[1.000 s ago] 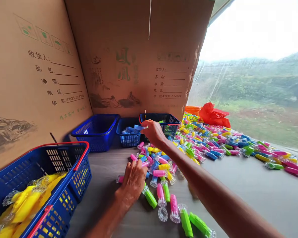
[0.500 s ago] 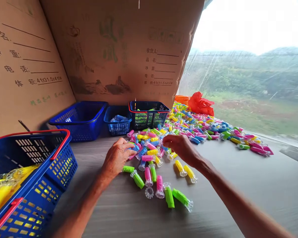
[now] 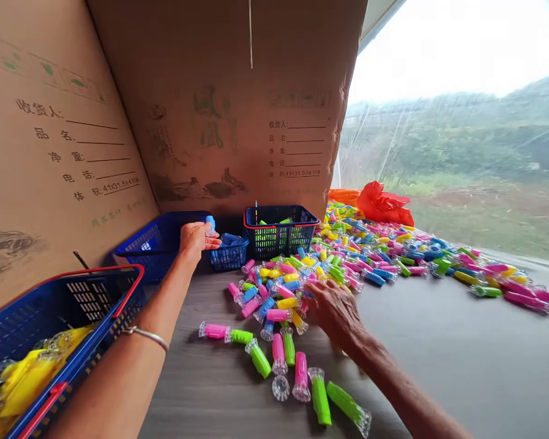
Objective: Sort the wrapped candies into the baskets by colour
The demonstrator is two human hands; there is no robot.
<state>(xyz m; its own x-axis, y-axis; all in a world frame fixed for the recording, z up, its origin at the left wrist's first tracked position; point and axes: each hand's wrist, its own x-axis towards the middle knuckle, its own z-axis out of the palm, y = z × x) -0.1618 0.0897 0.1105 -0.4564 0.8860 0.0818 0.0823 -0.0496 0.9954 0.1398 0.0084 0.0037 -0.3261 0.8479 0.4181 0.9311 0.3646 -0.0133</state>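
Observation:
My left hand (image 3: pixel 196 236) is stretched out toward the small blue basket (image 3: pixel 229 251) that holds blue pieces, and its fingertips pinch a small blue plastic piece (image 3: pixel 210 223) just left of that basket. My right hand (image 3: pixel 333 310) rests palm down on the near edge of the pile of small coloured plastic pieces (image 3: pixel 283 286), fingers curled among them; what they grip is hidden. Pink, green, yellow and blue pieces with clear ends lie loose around it.
A dark basket (image 3: pixel 280 229) with green pieces stands right of the small blue one, an empty-looking blue basket (image 3: pixel 158 241) left of it. A red-handled basket (image 3: pixel 68 323) of yellow pieces sits near left. Cardboard walls (image 3: pixel 219 103) back the table; a red bag (image 3: pixel 384 204) lies far right.
My left hand has left the pile and reached up to the small blue basket with a blue piece. My right hand has dropped lower onto the pile's near edge.

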